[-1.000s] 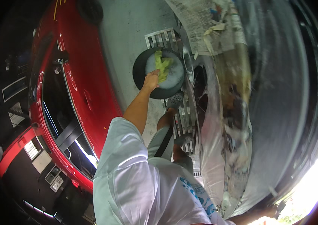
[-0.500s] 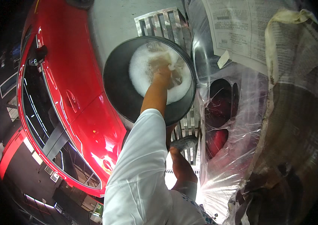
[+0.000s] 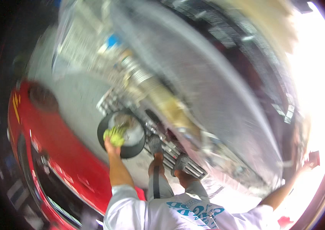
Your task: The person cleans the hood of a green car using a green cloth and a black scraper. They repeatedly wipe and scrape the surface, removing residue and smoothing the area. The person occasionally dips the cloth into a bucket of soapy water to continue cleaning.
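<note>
My left hand (image 3: 112, 146) is closed around a yellow-green, knobbly wash sponge (image 3: 115, 137). It holds the sponge above the near left part of a round black bucket (image 3: 132, 151). White suds and cloudy water (image 3: 133, 132) fill the middle of the bucket. Far to the right, my right arm is stretched out into bright glare. My right hand (image 3: 306, 165) there appears closed on a small, dark reddish-brown, block-like thing (image 3: 314, 158), whose kind is washed out.
A glossy red car (image 3: 66, 153) stands on the left. At the right, a large grey vehicle panel (image 3: 208, 76) is partly masked with paper (image 3: 84, 46) and clear film. My shoes (image 3: 180, 163) are on slatted metal grating (image 3: 195, 168) beside the bucket.
My left hand has come up out of the suds with the sponge. The view has swung round and sits higher, with blur. My right arm has come into sight at the right.
</note>
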Motion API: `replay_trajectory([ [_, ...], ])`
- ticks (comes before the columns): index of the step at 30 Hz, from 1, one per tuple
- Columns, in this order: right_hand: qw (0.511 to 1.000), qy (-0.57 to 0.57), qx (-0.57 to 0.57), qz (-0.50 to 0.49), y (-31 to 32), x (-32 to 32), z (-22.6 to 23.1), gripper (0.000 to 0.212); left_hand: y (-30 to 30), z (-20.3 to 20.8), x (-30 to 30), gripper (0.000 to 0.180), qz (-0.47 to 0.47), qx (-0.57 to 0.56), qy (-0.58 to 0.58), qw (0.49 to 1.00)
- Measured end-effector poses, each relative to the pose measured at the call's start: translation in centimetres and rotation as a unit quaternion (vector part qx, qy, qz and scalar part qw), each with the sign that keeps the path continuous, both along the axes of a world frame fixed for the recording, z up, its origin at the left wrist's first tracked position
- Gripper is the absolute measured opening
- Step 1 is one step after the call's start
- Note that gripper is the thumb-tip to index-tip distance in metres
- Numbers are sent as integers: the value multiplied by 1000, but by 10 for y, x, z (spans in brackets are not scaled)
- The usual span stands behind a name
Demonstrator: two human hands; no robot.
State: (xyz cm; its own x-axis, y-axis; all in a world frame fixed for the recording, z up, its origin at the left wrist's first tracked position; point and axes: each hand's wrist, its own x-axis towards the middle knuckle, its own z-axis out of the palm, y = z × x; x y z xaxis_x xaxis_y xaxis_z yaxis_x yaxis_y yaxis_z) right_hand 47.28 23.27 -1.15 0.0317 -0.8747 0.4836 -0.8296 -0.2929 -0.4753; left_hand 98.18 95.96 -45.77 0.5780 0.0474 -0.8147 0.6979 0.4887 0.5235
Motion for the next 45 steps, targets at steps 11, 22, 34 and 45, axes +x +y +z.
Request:
replay_trajectory([
  [11, 995, -70, -59, -30, 60, 74, 53, 51, -104, 286, -6, 64, -168, -124, -204, 956],
  [22, 958, -267, -109, 9, 27, 52, 83, 52, -532, 555, -127, 58, -310, -622, -207, 689],
  [34, 992, -121, 30, 8, -16, 73, 40, 54, -778, 605, -389, 41, -589, -49, -611, 527],
  [45, 939, 301, 153, -65, -57, 21, 86, 73, -735, 570, -244, 40, -403, 197, -844, 294],
])
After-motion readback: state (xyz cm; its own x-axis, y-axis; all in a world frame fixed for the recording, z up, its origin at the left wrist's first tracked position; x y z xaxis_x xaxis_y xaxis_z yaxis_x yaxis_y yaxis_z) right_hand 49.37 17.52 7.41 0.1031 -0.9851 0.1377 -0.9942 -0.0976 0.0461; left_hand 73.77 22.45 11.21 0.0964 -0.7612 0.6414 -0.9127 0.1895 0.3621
